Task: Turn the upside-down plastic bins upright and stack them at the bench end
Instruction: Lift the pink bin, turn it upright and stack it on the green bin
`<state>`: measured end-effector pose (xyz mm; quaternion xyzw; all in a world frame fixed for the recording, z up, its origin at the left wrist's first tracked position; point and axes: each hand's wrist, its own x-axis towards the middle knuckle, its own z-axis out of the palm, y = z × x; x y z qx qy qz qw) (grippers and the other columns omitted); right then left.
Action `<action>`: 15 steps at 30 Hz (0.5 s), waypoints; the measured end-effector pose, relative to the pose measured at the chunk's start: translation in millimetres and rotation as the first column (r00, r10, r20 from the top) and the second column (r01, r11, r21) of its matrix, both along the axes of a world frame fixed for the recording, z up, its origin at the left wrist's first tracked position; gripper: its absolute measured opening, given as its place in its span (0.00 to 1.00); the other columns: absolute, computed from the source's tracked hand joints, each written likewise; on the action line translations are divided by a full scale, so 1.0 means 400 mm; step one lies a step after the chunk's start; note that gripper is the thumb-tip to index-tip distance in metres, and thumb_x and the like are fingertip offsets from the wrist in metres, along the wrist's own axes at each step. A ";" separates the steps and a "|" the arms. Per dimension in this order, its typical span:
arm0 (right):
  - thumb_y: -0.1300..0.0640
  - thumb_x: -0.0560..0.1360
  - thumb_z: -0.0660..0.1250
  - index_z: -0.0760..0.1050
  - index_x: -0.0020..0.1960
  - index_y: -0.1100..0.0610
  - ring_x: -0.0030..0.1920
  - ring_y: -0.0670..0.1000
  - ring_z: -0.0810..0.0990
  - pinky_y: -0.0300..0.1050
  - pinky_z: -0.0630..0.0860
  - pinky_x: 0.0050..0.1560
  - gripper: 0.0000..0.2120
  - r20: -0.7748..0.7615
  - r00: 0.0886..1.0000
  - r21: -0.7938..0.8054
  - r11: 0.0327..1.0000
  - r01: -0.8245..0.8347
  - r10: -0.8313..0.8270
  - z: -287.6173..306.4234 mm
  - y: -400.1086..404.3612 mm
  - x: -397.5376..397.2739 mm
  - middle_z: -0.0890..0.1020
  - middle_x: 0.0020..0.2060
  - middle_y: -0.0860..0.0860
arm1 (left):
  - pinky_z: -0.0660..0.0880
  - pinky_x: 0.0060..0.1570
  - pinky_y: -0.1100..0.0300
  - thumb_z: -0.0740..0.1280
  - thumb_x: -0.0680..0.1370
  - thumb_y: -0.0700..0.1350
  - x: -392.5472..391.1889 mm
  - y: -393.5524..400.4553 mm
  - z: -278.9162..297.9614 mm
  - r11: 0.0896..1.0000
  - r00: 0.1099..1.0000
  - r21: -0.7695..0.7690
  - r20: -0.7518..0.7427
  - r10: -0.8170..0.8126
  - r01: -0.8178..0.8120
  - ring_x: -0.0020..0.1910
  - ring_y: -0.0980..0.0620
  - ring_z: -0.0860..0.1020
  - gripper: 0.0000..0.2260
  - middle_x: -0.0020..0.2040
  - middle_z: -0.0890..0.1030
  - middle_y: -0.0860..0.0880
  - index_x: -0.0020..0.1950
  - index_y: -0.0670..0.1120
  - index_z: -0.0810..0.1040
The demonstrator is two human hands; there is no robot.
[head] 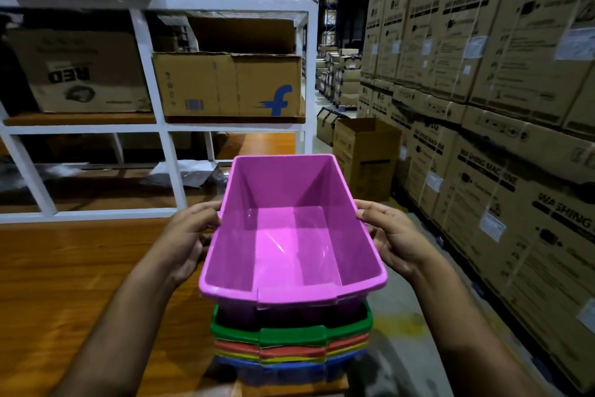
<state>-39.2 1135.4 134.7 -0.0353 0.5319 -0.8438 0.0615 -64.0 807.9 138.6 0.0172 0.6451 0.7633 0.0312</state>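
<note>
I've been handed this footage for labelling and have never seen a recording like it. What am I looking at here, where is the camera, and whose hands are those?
There is no machine here. A person wears a wide-angle camera on the head, so this one picture looks forward and down at their own two bare hands.

The left hand and the right hand each hold a long side of an open-topped pink plastic bin, fingers curled over its rim. That grip keeps the bin upright above a nested stack: a green plastic bin, then red, yellow and blue rims below it. The pink bin looks partly lowered into the green one.

The stack stands at the end of a brown wooden bench. Behind it is a white metal shelf frame holding cardboard boxes. On the right, large washing-machine cartons line an aisle.
</note>
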 end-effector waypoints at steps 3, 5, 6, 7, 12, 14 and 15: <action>0.69 0.78 0.62 0.76 0.62 0.69 0.27 0.47 0.81 0.35 0.76 0.23 0.13 0.020 0.999 0.038 0.999 0.028 -0.028 -0.005 -0.002 -0.002 0.81 0.43 0.64 | 0.74 0.33 0.59 0.62 0.75 0.36 -0.004 0.000 -0.016 1.000 0.999 -0.003 0.027 0.022 -0.022 0.33 0.52 0.76 0.10 0.37 0.80 0.45 0.50 0.40 0.83; 0.68 0.78 0.64 0.77 0.62 0.68 0.33 0.51 0.82 0.40 0.80 0.30 0.14 0.028 0.999 0.086 0.996 0.037 -0.040 -0.019 -0.001 -0.009 0.83 0.45 0.64 | 0.75 0.36 0.58 0.64 0.73 0.37 -0.010 -0.005 -0.036 0.999 0.998 -0.037 0.059 0.010 -0.008 0.37 0.49 0.77 0.13 0.43 0.79 0.40 0.55 0.35 0.80; 0.68 0.77 0.64 0.77 0.62 0.67 0.36 0.53 0.82 0.42 0.82 0.34 0.14 0.035 0.998 0.114 0.993 0.038 -0.043 -0.029 0.001 -0.012 0.83 0.46 0.64 | 0.75 0.38 0.56 0.64 0.73 0.37 -0.013 -0.007 -0.046 0.998 0.997 -0.063 0.077 0.000 0.005 0.40 0.47 0.77 0.15 0.47 0.78 0.39 0.58 0.35 0.79; 0.68 0.77 0.65 0.78 0.62 0.67 0.37 0.53 0.82 0.43 0.82 0.35 0.14 0.047 0.998 0.136 0.990 0.036 -0.043 -0.039 0.001 -0.013 0.83 0.46 0.64 | 0.75 0.38 0.55 0.63 0.74 0.36 -0.016 -0.010 -0.057 0.996 0.996 -0.089 0.093 0.001 0.007 0.41 0.46 0.77 0.14 0.48 0.79 0.38 0.59 0.36 0.79; 0.69 0.77 0.64 0.78 0.58 0.67 0.32 0.50 0.81 0.41 0.81 0.30 0.11 0.125 0.990 0.301 0.953 0.025 -0.066 -0.070 0.004 -0.003 0.82 0.42 0.61 | 0.76 0.28 0.63 0.61 0.76 0.33 -0.011 -0.003 -0.098 0.990 0.989 -0.139 0.150 -0.006 0.027 0.35 0.50 0.76 0.14 0.45 0.81 0.39 0.58 0.40 0.81; 0.69 0.77 0.65 0.78 0.57 0.66 0.31 0.49 0.81 0.40 0.80 0.29 0.10 0.149 0.986 0.324 0.946 0.019 -0.071 -0.076 0.004 0.002 0.83 0.39 0.59 | 0.74 0.27 0.65 0.61 0.76 0.32 -0.006 0.004 -0.108 0.987 0.987 -0.158 0.159 0.008 0.018 0.28 0.55 0.75 0.14 0.38 0.82 0.45 0.57 0.41 0.81; 0.69 0.77 0.65 0.78 0.56 0.66 0.31 0.49 0.81 0.40 0.80 0.29 0.09 0.155 0.985 0.332 0.943 0.019 -0.075 -0.077 0.003 0.005 0.83 0.38 0.58 | 0.74 0.27 0.66 0.61 0.76 0.32 -0.004 0.007 -0.111 0.985 0.987 -0.170 0.159 0.019 0.009 0.26 0.58 0.74 0.14 0.35 0.81 0.48 0.56 0.41 0.82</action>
